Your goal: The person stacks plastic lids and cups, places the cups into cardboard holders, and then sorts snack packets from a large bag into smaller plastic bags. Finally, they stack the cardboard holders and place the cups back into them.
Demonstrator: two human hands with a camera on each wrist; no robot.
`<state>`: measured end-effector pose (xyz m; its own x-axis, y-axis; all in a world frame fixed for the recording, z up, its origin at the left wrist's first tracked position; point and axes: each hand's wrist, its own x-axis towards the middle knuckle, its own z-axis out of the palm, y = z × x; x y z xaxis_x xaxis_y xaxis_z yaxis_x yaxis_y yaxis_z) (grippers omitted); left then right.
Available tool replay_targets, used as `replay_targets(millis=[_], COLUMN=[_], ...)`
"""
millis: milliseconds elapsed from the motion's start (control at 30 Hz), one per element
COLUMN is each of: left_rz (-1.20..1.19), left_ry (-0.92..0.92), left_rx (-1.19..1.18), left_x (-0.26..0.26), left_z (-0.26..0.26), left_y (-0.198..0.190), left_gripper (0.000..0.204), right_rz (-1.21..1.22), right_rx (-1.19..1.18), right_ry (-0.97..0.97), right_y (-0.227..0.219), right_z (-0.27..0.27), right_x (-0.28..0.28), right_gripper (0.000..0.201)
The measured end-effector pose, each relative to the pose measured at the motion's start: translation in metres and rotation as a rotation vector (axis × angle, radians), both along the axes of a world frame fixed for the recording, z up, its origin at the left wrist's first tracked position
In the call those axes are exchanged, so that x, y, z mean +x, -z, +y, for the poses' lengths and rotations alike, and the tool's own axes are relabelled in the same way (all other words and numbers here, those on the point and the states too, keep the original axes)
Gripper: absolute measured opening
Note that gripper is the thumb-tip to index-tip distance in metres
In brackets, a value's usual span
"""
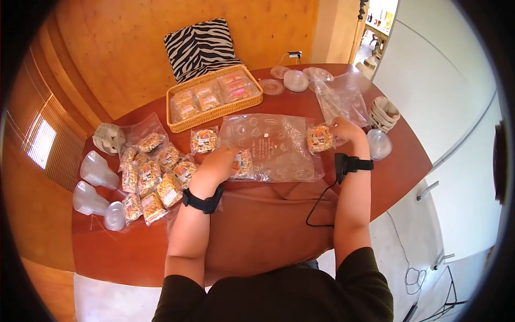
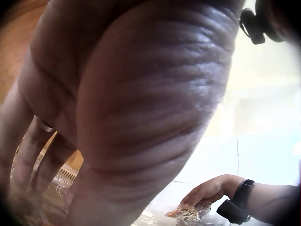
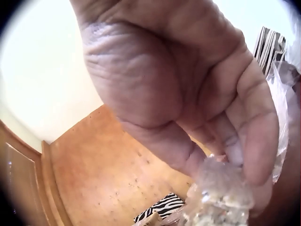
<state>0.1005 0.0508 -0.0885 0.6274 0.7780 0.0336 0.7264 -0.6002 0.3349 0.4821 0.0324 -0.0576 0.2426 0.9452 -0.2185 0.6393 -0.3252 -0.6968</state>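
Observation:
A large clear printed plastic bag (image 1: 273, 145) lies flat on the table. At its left edge, the left hand (image 1: 217, 166) has its fingers on a small packet of snacks (image 1: 243, 163); the palm hides much of that contact in the left wrist view. By the bag's right edge, the right hand (image 1: 347, 130) pinches the side of another packet (image 1: 320, 138). In the right wrist view the right hand (image 3: 188, 80) has thumb and fingers round that packet's wrapper (image 3: 221, 188). A third packet (image 1: 204, 140) lies just above the left hand.
Many packets (image 1: 149, 174) are piled at the left, beside stacked clear cups (image 1: 98, 169). A wicker basket (image 1: 214, 113) of packets stands at the back. Clear lids (image 1: 295, 80), more plastic bags (image 1: 343, 99) and stacked pale bowls (image 1: 383, 114) occupy the back right.

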Motion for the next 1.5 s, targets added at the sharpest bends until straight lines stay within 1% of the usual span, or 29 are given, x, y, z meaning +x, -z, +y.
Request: replay_targets(millis=[100,200,300,400,433,533,567,600,667,700,800,867,933,1000,1100,1200,1300,1400,1500], left_rz=[0.008,0.018,0.016,0.064,0.056,0.013,-0.016,-0.046,-0.083,-0.103,-0.015,-0.036,-0.061,-0.09,-0.126,-0.103,-0.112,0.074,0.183], left_ry=[-0.03,0.016,0.029,-0.02,0.021,0.129,0.159,0.189,0.165,0.151,0.047,0.079,0.118,0.154,0.133,0.13,0.092,0.06,0.118], left_rx=[-0.035,0.011,0.001,-0.134,-0.139,-0.18,-0.215,-0.249,-0.183,-0.147,-0.218,-0.209,-0.183,-0.134,-0.188,-0.164,-0.224,-0.062,-0.023], left_x=[0.0,-0.002,-0.002,0.003,0.004,0.004,0.004,0.003,0.001,0.001,0.004,0.004,0.005,0.004,0.004,0.003,0.007,0.008,0.007], left_z=[0.002,0.001,0.0,-0.003,-0.005,-0.007,-0.005,-0.005,-0.005,-0.003,0.003,0.003,0.003,0.007,0.005,0.011,0.008,0.005,0.006], left_y=[0.007,0.008,0.006,-0.003,-0.006,-0.016,-0.018,-0.02,-0.019,-0.017,-0.008,-0.01,-0.008,-0.001,-0.007,0.001,-0.005,-0.004,-0.005], left_gripper=[0.06,0.052,0.056,0.07,0.07,0.07,0.071,0.072,0.075,0.077,0.082,0.084,0.086,0.087,0.091,0.095,0.096,0.096,0.096], right_rz=[0.018,-0.051,-0.015,0.345,0.394,0.735,0.799,0.699,0.491,0.454,0.408,0.258,0.285,0.485,0.785,0.6,0.467,0.578,0.546], right_rx=[-0.003,-0.047,-0.022,-0.022,-0.057,-0.018,-0.009,-0.017,-0.03,-0.147,-0.126,-0.059,-0.034,-0.049,0.018,0.02,-0.264,-0.197,-0.258], right_ry=[-0.001,-0.037,-0.024,-0.171,-0.197,-0.239,-0.267,-0.292,-0.344,-0.383,-0.366,-0.412,-0.391,-0.313,-0.136,-0.331,-0.612,-0.562,-0.644], right_y=[-0.02,-0.002,-0.019,0.028,0.026,0.036,0.039,0.043,0.036,0.035,0.037,0.057,0.065,0.037,0.037,0.059,0.034,0.053,0.026], right_z=[-0.017,-0.004,-0.014,0.016,0.017,0.026,0.033,0.034,0.032,0.034,0.044,0.068,0.078,0.062,0.065,0.08,0.072,0.083,0.069], right_x=[-0.011,0.007,-0.009,0.005,-0.007,-0.023,-0.026,-0.028,-0.05,-0.058,-0.075,-0.08,-0.08,-0.103,-0.119,-0.121,-0.122,-0.121,-0.125], right_gripper=[0.023,0.022,0.023,0.028,0.028,0.026,0.027,0.025,0.022,0.022,0.024,0.025,0.026,0.026,0.012,0.026,0.027,0.032,0.043])
